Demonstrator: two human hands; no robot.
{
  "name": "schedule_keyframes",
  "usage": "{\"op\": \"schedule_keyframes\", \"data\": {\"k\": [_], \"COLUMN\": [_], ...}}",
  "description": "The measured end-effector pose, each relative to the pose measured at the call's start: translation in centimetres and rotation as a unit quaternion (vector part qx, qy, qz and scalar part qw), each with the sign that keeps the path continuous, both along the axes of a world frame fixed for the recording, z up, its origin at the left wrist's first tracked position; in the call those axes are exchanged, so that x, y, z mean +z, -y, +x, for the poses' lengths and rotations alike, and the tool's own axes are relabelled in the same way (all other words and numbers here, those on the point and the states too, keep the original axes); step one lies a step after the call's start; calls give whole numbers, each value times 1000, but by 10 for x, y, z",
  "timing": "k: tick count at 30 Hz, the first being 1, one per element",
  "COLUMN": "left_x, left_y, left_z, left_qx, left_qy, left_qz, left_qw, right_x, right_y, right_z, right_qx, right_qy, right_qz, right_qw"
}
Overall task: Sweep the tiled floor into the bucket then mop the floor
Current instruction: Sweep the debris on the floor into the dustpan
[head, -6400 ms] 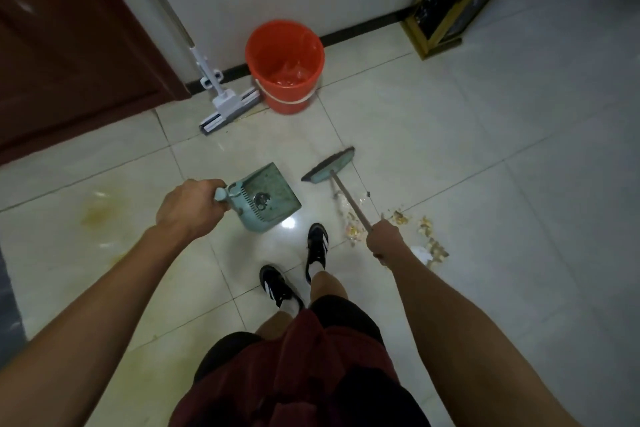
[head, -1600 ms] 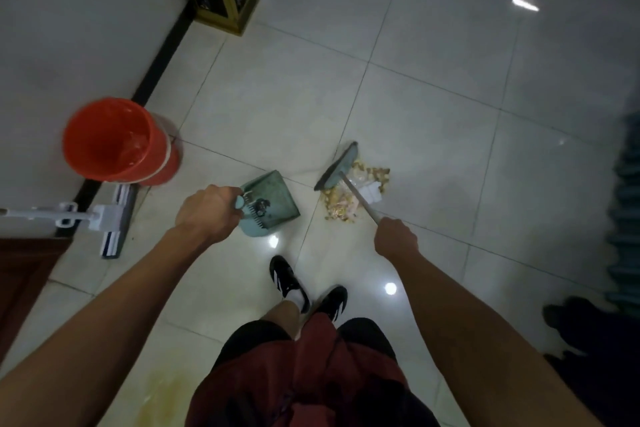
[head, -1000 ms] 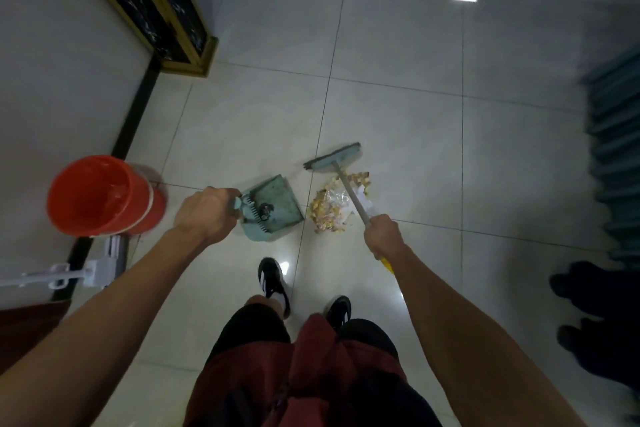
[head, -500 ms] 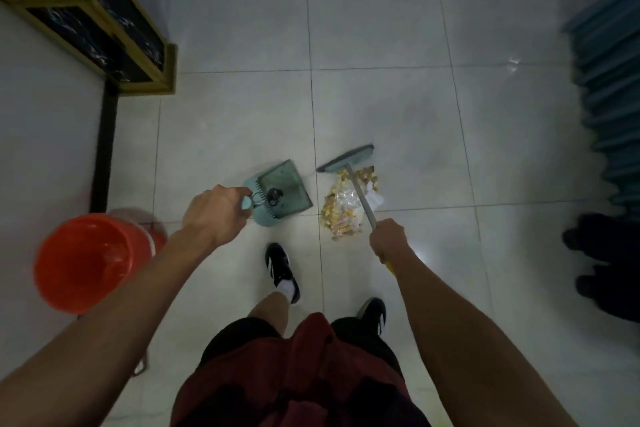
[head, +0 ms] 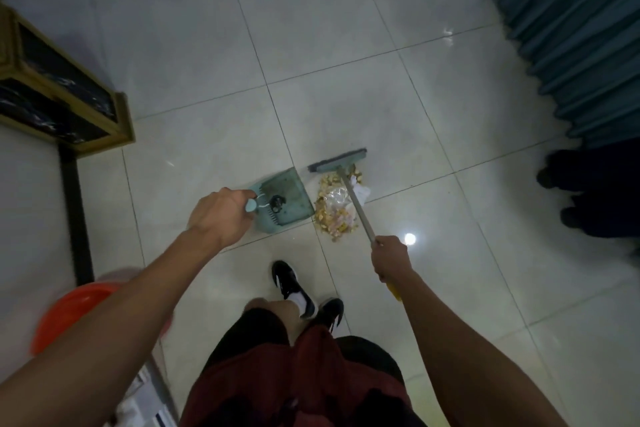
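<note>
Debris (head: 335, 210) heaped on the tiled floor (head: 398, 97), just right of the dustpan (head: 284, 199): pale yellow crumbs, a crinkled clear wrapper, a scrap of white paper. Likely to scatter past the dustpan's mouth if swept too briskly; light wrapper apt to ride over the bristles or slide aside. Pan lip possibly not flat on the floor, so crumbs could slip under. Broom (head: 337, 161) head set just beyond the debris, shaft crossing over it. Right hand (head: 391, 258) wrapped round the broom shaft; left hand (head: 218, 217) clamped on the dustpan handle. Orange bucket (head: 69, 308) well left of the dustpan, partly hidden by the left forearm.
</note>
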State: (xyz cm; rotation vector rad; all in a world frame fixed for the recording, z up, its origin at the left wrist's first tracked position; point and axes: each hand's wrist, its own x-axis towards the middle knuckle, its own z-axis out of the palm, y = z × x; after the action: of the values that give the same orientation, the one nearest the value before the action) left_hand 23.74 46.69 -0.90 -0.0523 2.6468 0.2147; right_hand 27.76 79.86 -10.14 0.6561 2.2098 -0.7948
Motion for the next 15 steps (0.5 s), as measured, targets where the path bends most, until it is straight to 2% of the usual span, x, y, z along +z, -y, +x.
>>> {"op": "schedule_keyframes", "data": {"k": [6,15], "left_x": [0,-8], "left_y": [0,40], "left_z": [-15,-95], "left_qx": [-42,-112], "left_qy": [-9,15], "left_qz": [-11,-7], "left_qw": [999,994], "right_x": [1,-7], "right_y": [-2,36], "right_z": [3,-78], "right_qx": [-108,-177], "right_qy": [-19,-31], "right_qz": [-11,10], "right_qw": [994,984]}}
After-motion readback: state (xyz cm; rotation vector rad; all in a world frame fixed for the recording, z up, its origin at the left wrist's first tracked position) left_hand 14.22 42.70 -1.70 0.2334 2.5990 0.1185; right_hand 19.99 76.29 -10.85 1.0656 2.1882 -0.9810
